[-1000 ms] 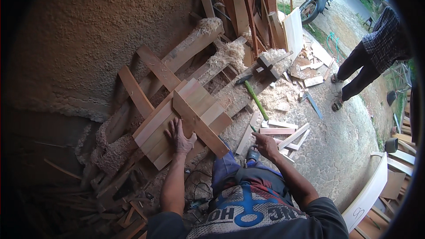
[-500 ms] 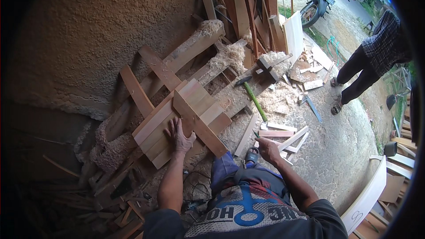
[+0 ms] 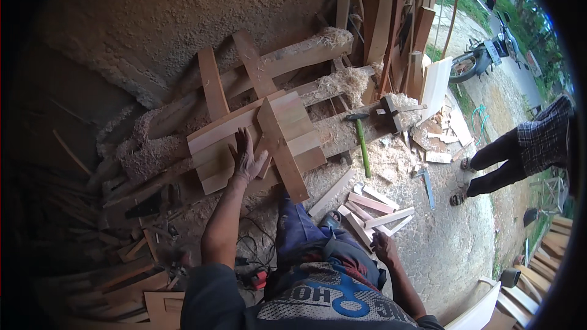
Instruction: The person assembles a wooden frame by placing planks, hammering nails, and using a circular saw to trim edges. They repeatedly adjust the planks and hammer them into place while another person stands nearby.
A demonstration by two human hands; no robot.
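Ground: from my remote seat on the head view, it's concrete, grey, rough and crackly-looking, bright toward the right.
Wall: bumpy brown plaster, mostly in shade, tall planks standing by its right end.
Worktop: basically chunky timber beams on a slant, fuzzy with curly shavings.
Panel: flat slatted panel, pale and pinkish strips side by side, lying on the worktop.
Crosspiece: smooth orange-brown board lying over the panel, near end poking past its edge.
Left hand: my left hand is spread over the panel, gripping nothing; can't tell if it's touching.
Right hand: right hand is low beside some pale offcuts, fingers bent; honestly can't tell if it's holding anything.
Hammer: dark head, slim green handle, hammer resting on the worktop.
Outside: parked motorbike, plus someone in checked cloth.
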